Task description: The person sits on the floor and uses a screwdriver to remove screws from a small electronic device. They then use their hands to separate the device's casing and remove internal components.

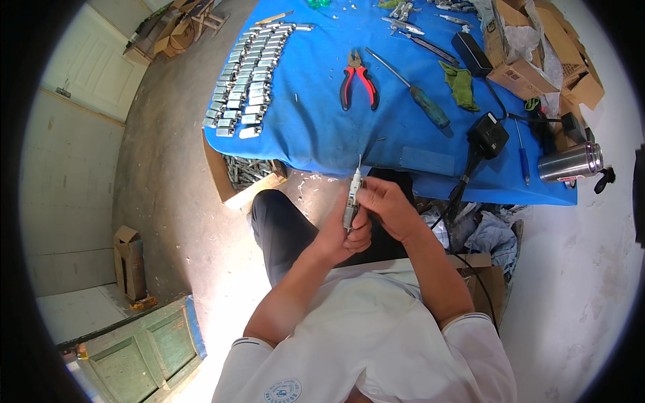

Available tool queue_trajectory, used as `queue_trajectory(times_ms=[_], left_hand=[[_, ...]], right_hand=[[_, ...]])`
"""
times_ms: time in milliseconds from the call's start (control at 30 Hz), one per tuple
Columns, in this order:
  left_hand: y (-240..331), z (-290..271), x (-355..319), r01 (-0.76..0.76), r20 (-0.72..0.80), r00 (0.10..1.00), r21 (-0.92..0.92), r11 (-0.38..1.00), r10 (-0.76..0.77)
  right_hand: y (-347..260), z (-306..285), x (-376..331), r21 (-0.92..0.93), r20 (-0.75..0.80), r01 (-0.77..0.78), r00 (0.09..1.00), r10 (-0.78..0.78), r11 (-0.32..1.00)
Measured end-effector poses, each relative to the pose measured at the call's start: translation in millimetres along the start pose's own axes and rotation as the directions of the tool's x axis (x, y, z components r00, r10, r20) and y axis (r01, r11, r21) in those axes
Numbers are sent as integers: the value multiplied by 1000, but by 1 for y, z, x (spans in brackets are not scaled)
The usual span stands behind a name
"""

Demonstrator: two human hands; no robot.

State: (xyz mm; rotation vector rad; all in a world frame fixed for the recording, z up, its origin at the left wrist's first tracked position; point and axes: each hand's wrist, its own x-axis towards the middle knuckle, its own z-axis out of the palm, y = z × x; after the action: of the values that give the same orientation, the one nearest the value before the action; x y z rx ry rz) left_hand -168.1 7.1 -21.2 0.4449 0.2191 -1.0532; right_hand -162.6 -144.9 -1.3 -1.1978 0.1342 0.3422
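Pliers [357,84], screwdriver [411,91] ahead, blue mat [316,127] centre free

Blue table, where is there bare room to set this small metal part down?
Bare blue cloth lies between the rows of metal parts and the red pliers, down to the near edge. The right end is crowded: screwdriver, black adapter, cardboard boxes, steel flask.

Partly hidden part and clutter

The fingers of both hands covered the lower half of the small metal part [352,198]; items along the blue table's [316,127] far edge were cut off.
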Motion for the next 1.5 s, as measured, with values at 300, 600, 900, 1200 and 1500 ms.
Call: queue_trajectory(times_ms=[300,600,900,1200,1500], left_hand=[[-5,12,-4,-103,-126,981,297,949,145],[-2,-9,-10,-134,-169,948,560,818,271],[1,9,-10,-100,-241,880,748,656,409],[0,3,-8,-176,-268,860,644,745,435],[3,-6,-2,-168,-283,912,401,901,296]], right_hand=[[-14,-5,-9,-138,100,-98,989,112,986],[-6,0,-5,-83,-127,-2,992,-8,997],[7,4,-8,-214,-201,-59,979,15,975],[13,30,-46,-762,0,294,891,-453,577],[13,22,-38,-859,195,469,670,-716,204]])
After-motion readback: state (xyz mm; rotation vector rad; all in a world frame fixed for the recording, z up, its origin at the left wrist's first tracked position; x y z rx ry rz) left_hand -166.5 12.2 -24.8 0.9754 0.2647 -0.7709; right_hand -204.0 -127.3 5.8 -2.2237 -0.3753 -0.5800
